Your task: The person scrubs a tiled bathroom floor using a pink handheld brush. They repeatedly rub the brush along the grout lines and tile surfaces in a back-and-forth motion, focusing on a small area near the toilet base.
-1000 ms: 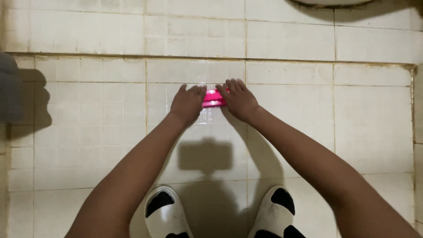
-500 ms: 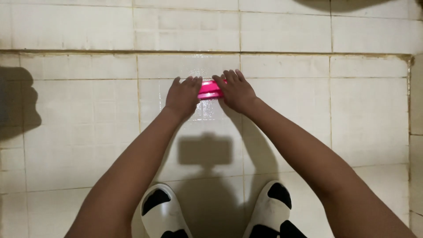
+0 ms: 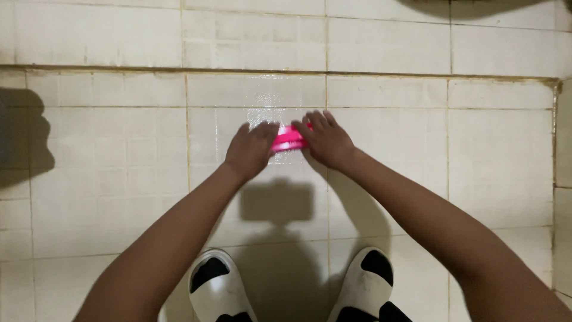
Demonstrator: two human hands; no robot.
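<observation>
A: Your left hand (image 3: 249, 150) & right hand (image 3: 325, 140), what've they got?

B: Both curled onto the pink brush (image 3: 288, 138), pressed flat on the wet floor tile (image 3: 262, 95). It's slid slightly left vs a sec ago, so scrubbing's mid-stroke. White slippers (image 3: 217, 286) below.

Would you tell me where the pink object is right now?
Head view, centre: the pink object lies on the wet tiled floor, pressed between the left hand and right hand.

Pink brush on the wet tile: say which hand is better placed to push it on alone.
Probably right. The right hand lies flat over the pink brush with fingers spread across its end; the left hand curls at its other end.
</observation>
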